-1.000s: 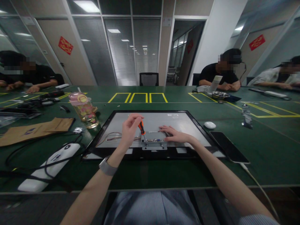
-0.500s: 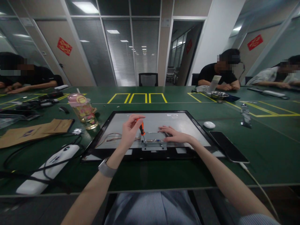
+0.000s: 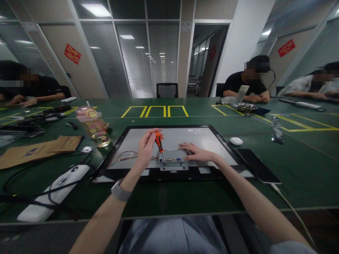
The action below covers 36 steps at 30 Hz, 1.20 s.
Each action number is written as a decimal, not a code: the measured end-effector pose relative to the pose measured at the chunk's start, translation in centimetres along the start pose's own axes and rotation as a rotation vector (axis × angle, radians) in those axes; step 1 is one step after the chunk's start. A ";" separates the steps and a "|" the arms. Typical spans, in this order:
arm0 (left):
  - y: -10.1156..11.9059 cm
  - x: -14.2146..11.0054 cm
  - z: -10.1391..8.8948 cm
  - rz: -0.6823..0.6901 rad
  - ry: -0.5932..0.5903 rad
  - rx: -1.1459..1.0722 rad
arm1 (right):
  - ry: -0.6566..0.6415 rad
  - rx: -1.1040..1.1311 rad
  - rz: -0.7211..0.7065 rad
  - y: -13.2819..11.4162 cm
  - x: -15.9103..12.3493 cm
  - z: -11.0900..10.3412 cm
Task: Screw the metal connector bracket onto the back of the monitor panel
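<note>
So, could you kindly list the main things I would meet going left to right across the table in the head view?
Brown paper, bottle, left hand holding a screwdriver, right hand, small white case, silvery packet.

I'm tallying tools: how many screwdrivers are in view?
1: the orange-and-black screwdriver, in the left hand, tilted, its shaft reaching down to the metal box. Others could be hidden in the dark clutter on the table's left side.
</note>
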<state>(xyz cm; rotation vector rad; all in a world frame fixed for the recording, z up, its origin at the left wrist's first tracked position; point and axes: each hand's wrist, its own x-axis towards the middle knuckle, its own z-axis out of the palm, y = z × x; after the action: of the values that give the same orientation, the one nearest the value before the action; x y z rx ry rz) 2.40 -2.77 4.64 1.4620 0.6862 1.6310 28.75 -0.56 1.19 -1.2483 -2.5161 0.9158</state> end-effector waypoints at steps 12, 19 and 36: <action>-0.3 0.1 -0.1 0.008 0.015 -0.002 | -0.008 0.001 0.008 -0.5 -0.2 -0.2; -0.6 0.2 -0.2 0.019 0.048 0.095 | 0.004 0.012 -0.006 0.1 0.0 0.0; 0.1 0.1 0.0 -0.026 -0.008 0.002 | 0.104 -0.049 0.034 -2.5 -0.8 -0.8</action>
<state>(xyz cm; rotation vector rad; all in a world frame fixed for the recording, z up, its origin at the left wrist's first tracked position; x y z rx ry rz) 2.39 -2.76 4.78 1.4538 0.6999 1.6042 27.97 -1.99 3.46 -1.3211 -2.4583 0.7795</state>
